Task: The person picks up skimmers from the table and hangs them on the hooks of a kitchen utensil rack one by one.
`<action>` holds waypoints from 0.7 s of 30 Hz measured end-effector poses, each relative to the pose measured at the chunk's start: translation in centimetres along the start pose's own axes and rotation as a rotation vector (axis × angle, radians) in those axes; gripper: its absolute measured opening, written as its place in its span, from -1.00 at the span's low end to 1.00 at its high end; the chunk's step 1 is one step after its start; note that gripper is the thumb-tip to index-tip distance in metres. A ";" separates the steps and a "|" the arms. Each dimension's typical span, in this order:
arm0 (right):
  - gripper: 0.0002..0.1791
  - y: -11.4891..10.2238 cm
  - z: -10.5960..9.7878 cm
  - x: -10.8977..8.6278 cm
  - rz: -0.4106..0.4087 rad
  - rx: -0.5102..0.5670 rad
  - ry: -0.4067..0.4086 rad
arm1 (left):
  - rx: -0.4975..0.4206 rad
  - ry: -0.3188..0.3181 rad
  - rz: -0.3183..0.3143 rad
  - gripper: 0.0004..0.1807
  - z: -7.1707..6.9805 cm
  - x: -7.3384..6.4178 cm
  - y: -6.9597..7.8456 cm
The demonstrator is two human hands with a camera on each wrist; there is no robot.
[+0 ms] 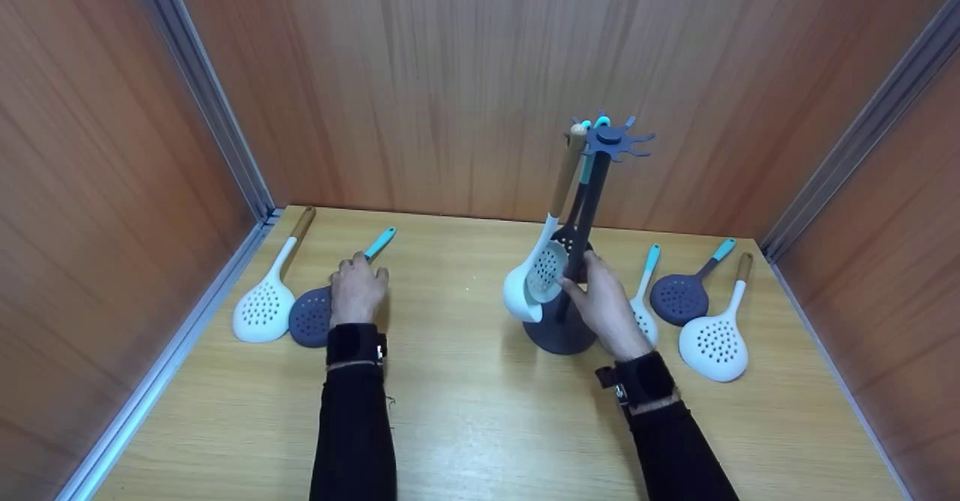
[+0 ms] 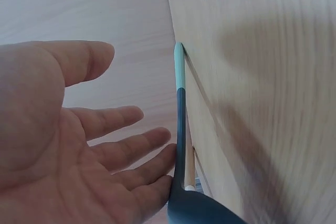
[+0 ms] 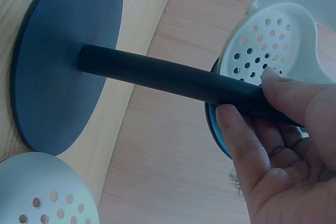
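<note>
At the left my left hand [image 1: 358,289] is over a dark skimmer [image 1: 309,319] with a turquoise handle end, lying on the table. In the left wrist view the fingers are spread and fairly straight, the lower fingertips right at the skimmer's dark neck [image 2: 180,135]. My right hand [image 1: 606,307] grips the post of a dark utensil stand [image 1: 559,338], thumb on one side and fingers on the other. From the stand's spoked top hang a white ladle [image 1: 517,296] with a wooden handle, a pale perforated spoon [image 3: 262,40] and a dark slotted utensil, partly hidden by the post.
A white slotted turner [image 1: 262,312] with a wooden handle lies far left. Right of the stand lie a white slotted utensil [image 1: 643,321] with turquoise handle, another dark skimmer [image 1: 679,298] and a wooden-handled white turner [image 1: 714,347]. Wood-grain panels [image 1: 465,88] enclose the table.
</note>
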State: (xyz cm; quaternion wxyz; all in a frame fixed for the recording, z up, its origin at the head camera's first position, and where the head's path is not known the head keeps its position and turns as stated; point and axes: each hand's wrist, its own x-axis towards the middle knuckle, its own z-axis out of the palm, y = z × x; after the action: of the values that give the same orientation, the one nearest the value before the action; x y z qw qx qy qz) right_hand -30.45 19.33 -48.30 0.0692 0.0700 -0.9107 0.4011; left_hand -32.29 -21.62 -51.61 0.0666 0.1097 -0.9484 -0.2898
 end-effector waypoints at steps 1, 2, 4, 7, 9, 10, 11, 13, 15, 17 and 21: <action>-0.75 0.0 0.0 0.0 0.003 0.002 -0.001 | 0.007 0.003 0.009 -0.34 0.1 0.1 -0.2; -0.75 0.0 0.0 0.0 0.006 0.003 -0.003 | 0.010 0.007 0.016 -0.36 0.3 0.3 -0.4; -0.75 0.0 0.0 0.0 0.008 0.004 -0.007 | 0.020 0.016 0.030 -0.39 0.6 0.6 -0.7; -0.76 -0.1 -0.1 0.0 0.009 0.000 -0.012 | 0.017 0.020 0.044 -0.40 1.1 0.8 -1.1; -0.77 -0.1 -0.1 -0.1 0.009 -0.003 -0.013 | 0.015 0.013 0.042 -0.40 1.1 0.8 -0.9; -0.77 -0.1 0.0 0.0 0.009 -0.002 -0.012 | 0.020 0.008 0.045 -0.40 1.0 0.6 -0.8; -0.77 -0.1 -0.1 0.0 0.011 -0.001 -0.011 | 0.031 0.004 0.044 -0.40 0.8 0.4 -0.5; -0.77 -0.1 0.0 0.0 0.014 -0.001 -0.010 | 0.051 -0.006 0.037 -0.42 0.5 0.0 0.0; -0.77 -0.1 0.0 0.0 0.016 0.001 -0.011 | 0.079 -0.007 0.032 -0.44 0.1 -0.5 0.7; -0.78 -0.1 0.0 0.0 0.018 0.003 -0.013 | 0.097 -0.007 0.022 -0.44 -0.1 -0.8 1.2; -0.77 -0.2 -0.1 -0.1 0.019 0.014 -0.018 | 0.128 -0.007 0.006 -0.44 -0.1 -1.0 1.7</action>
State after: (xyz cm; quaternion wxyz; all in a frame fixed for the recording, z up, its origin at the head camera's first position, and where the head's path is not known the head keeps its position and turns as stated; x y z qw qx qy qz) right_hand -30.32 19.29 -48.13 0.0568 0.0654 -0.9090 0.4077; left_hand -31.58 -20.04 -50.64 0.0572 0.1100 -0.9656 -0.2285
